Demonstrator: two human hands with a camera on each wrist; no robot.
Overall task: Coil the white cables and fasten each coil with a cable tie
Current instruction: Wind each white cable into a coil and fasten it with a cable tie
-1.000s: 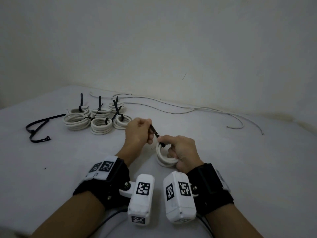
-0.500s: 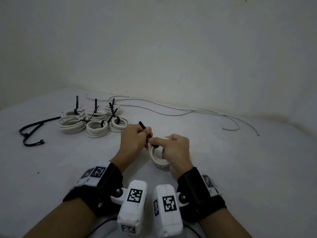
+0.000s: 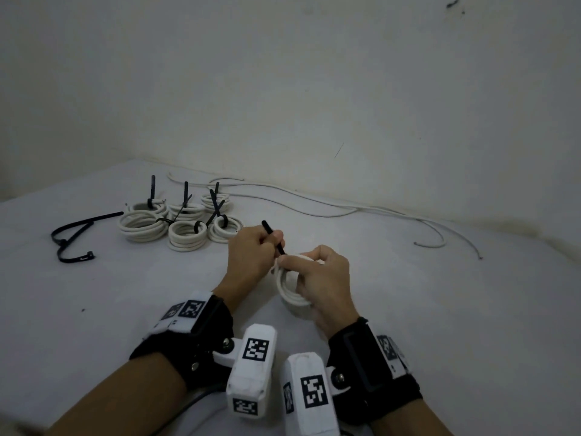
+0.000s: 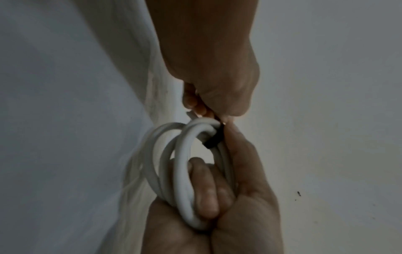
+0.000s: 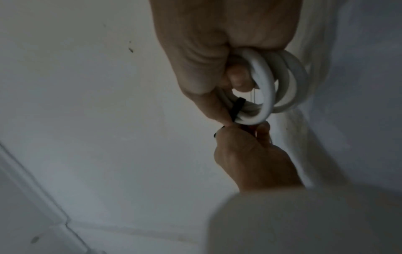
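OK, your right hand (image 3: 323, 278) grips the coil (image 3: 290, 292); left hand (image 3: 251, 256) pinches the tie (image 3: 273, 236) tail at its top.

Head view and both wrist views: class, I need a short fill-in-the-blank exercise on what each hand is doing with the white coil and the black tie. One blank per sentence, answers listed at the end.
1. The right hand grips the white coil, while the left hand pinches the tail of the ______ cable tie.
2. The tie is wrapped ______ the coil's strands.
3. The finished coils lie on the person's ______ side of the table.
4. The uncoiled cables lie along the ______.

Answers: black; around; left; wall
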